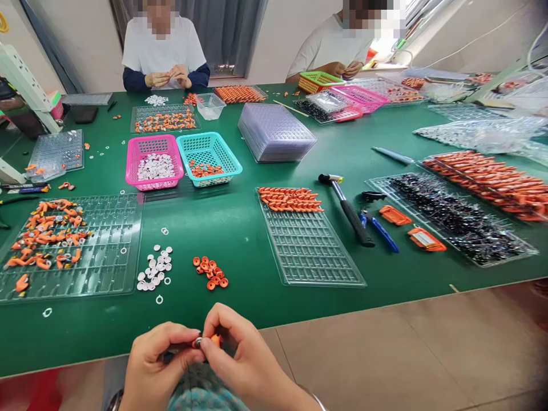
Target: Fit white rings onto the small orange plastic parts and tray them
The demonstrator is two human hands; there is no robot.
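Observation:
Just off the table's near edge, my left hand [160, 362] and my right hand [240, 357] meet at the fingertips. Between them is a small orange part [216, 341] with a silvery round end, mostly covered by the fingers. My right hand pinches the orange side; my left fingers close on the round end. Beyond the hands lie a loose group of orange cups [211, 273] and a group of white discs [153, 271]. On the left, a clear tray [107, 245] bears orange-and-black parts [47, 234]. Another clear tray [317, 245] has orange pieces [291, 199] at its far end.
Pink basket [133, 162] and cyan basket [231, 162] stand mid-table, beside stacked clear trays [276, 134]. A hammer [353, 214], blue-handled pliers [385, 233] and trays of black [454, 217] and orange parts [492, 180] lie right. Two people sit across the green table [240, 228].

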